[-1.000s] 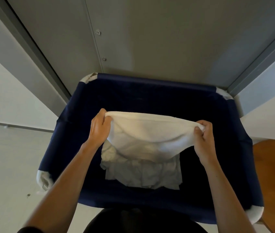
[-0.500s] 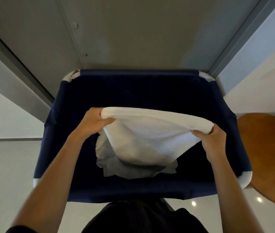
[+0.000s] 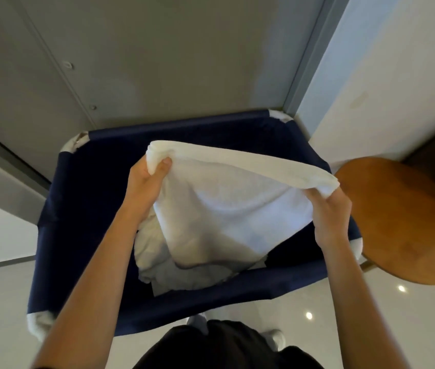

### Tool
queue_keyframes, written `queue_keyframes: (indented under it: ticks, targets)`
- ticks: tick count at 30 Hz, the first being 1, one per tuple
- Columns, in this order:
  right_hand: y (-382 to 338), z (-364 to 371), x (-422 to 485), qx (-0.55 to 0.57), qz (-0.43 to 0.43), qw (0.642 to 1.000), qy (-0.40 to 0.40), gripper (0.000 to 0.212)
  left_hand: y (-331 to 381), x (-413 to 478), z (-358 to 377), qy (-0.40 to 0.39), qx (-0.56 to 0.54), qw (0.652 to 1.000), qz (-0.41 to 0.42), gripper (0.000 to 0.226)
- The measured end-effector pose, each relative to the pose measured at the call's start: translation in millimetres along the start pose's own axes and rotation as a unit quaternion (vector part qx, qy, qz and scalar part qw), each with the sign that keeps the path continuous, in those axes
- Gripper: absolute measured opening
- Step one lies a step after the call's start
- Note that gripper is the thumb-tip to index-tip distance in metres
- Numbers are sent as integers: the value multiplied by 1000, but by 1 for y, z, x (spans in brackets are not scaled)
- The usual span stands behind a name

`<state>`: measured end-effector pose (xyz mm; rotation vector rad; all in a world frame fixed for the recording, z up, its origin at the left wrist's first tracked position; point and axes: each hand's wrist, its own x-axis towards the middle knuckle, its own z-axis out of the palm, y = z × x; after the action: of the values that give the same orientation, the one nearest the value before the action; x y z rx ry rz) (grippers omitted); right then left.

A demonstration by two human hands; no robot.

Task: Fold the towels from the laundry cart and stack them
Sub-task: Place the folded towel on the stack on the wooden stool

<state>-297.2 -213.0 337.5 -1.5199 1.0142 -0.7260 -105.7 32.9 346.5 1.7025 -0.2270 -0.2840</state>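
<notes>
A white towel (image 3: 227, 206) hangs spread over the dark blue laundry cart (image 3: 83, 209). My left hand (image 3: 145, 185) grips its upper left corner, thumb curled over the folded edge. My right hand (image 3: 329, 211) pinches the upper right corner near the cart's right side. The top edge is doubled over and stretched between both hands. Below it, more crumpled white towels (image 3: 173, 270) lie at the bottom of the cart, partly hidden by the held towel.
A round wooden table (image 3: 402, 222) stands just right of the cart, touching its right corner. A grey wall or door panel (image 3: 171, 62) rises behind the cart. The glossy pale floor (image 3: 370, 315) lies around it. My dark clothing fills the bottom edge.
Both hands have carried the towel up and to the right, toward the wooden table. The view has swung right, showing more of the table.
</notes>
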Motion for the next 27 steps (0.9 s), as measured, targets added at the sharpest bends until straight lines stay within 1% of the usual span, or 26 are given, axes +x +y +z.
queue_keyframes:
  ticks: [1,3,4,6,8,12,14,15,21,24,27]
  targets:
    - [-2,-6,2,11,-9,1000,1,15,4,-2,8,9,1,1000,10,13]
    - [-5,-20,8,19,-33,999,2,6,14,-7,24,25,3,999,24,13]
    - [-8,-27,11,28,-48,998,5,8,19,-9,33,32,6,999,32,13]
    - [-15,-42,16,54,-79,995,8,21,31,-14,51,46,7,998,52,12]
    - [-23,-60,22,57,-103,993,11,23,44,-19,72,63,5,996,65,9]
    - [-35,-98,42,64,-135,988,26,13,68,-36,114,89,8,992,90,12]
    - [-39,-119,55,65,-143,987,38,2,79,-45,136,101,2,990,99,14]
    - [-41,-130,61,67,-149,986,44,6,84,-49,147,105,-2,989,103,14]
    - [-54,-193,97,59,-179,979,75,18,116,-69,215,109,-13,986,126,14]
    - [-55,-221,115,54,-190,977,84,12,130,-70,246,104,-11,987,126,16]
    - [-54,-245,136,56,-194,975,98,14,144,-67,279,90,-14,987,129,18]
